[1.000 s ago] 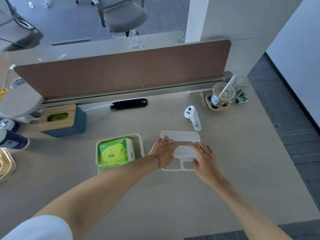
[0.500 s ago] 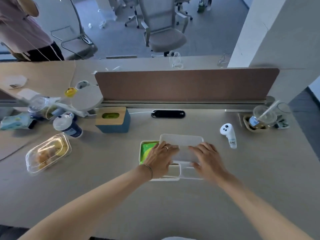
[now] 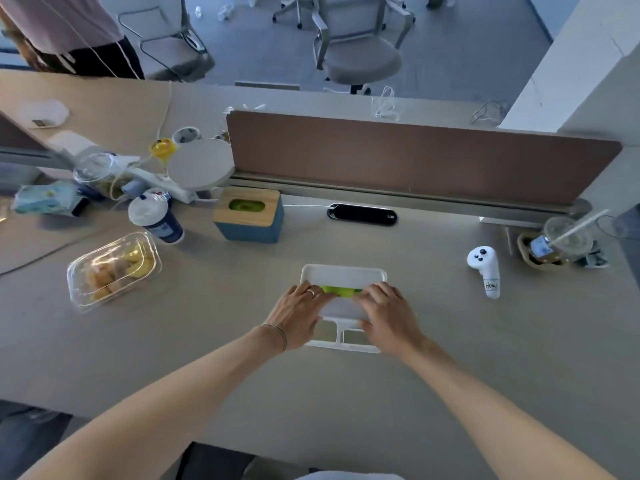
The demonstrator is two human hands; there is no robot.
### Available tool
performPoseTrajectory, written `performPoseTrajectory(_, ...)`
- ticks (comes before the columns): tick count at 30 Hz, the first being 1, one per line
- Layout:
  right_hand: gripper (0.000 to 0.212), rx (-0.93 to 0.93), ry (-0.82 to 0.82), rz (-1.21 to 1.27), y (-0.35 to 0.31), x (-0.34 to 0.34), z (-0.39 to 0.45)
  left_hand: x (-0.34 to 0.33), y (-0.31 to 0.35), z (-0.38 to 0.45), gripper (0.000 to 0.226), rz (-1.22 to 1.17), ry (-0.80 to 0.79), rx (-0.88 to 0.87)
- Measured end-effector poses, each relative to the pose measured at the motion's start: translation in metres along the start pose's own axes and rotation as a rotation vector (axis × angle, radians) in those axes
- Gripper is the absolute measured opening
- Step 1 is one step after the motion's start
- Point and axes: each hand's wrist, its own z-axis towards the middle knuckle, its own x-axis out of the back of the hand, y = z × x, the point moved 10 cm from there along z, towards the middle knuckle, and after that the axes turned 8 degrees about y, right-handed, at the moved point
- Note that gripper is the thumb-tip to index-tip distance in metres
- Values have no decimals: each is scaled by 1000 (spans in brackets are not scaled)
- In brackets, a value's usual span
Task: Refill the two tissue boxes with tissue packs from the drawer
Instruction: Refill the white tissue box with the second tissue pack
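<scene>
A white tissue box (image 3: 343, 273) lies flat on the desk in front of me, its white lid on top. A green tissue pack (image 3: 341, 291) shows through the lid's slot. My left hand (image 3: 299, 315) presses on the lid's left side and my right hand (image 3: 388, 317) on its right side. A second tissue box (image 3: 250, 216), blue with a wooden lid, stands farther back to the left, with green showing in its oval opening.
A white controller (image 3: 485, 270) lies to the right. An iced drink cup (image 3: 562, 239) stands at far right. A clear food container (image 3: 114, 268) and a lidded cup (image 3: 156, 218) sit at left. A brown divider (image 3: 415, 157) bounds the desk's back. A person stands at top left.
The white lid has slid left from beside the box onto it, now covering the green pack. Both hands moved with it. The camera view has shifted left.
</scene>
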Motion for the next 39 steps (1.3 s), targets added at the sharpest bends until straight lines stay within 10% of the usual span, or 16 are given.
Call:
performPoseTrajectory(22, 43, -112, 149, 17, 19, -13, -1, -19, -7, 12, 46, 33, 121, 53)
performPoseTrajectory(39, 76, -276, 118, -34, 26, -58, 13, -64, -14, 26, 75, 46, 143, 226)
